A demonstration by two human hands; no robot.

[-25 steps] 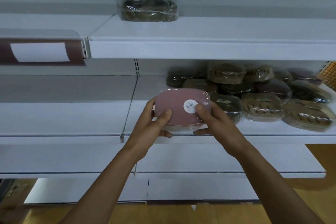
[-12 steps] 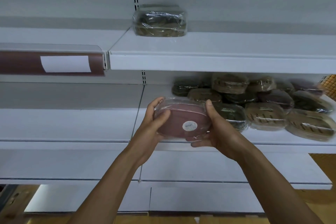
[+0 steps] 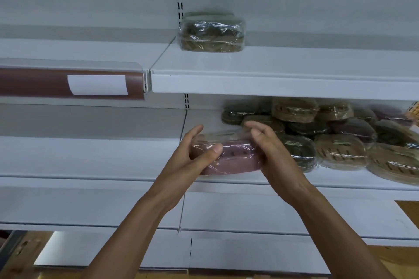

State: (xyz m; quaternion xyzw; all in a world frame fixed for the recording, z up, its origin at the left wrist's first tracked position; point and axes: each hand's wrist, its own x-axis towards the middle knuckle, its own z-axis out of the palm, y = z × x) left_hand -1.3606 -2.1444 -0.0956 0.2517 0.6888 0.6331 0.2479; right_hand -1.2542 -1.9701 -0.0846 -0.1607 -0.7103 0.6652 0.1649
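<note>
The biggest risk here is the wrapping. The pink soap dish (image 3: 231, 156) is sealed in loose, glossy film, and both hands hold it by the ends, so the film could slide over the plastic and let the dish twist or drop at the lip of the middle shelf (image 3: 249, 180). The other risk is on the right: a heap of wrapped soap dishes (image 3: 340, 138) lies just beside the right hand (image 3: 272, 149), some close to the shelf's front edge, and a sideways nudge from that wrist could push one off.

The dish lies lengthwise and roughly level at the front of the middle shelf. Whether it rests on the shelf or hangs just above it cannot be told.

The left hand (image 3: 188, 161) cups the left end, its thumb lying across the near face and its fingers (image 3: 195, 131) reaching up behind. The right hand closes on the other end, fingers curled over the top and palm against the side — a firm two-handed clasp. Both forearms reach up and forward, converging on the dish.

On the upper shelf (image 3: 272, 81) stands a single dark wrapped pack (image 3: 210, 33), well apart from the hands.
</note>
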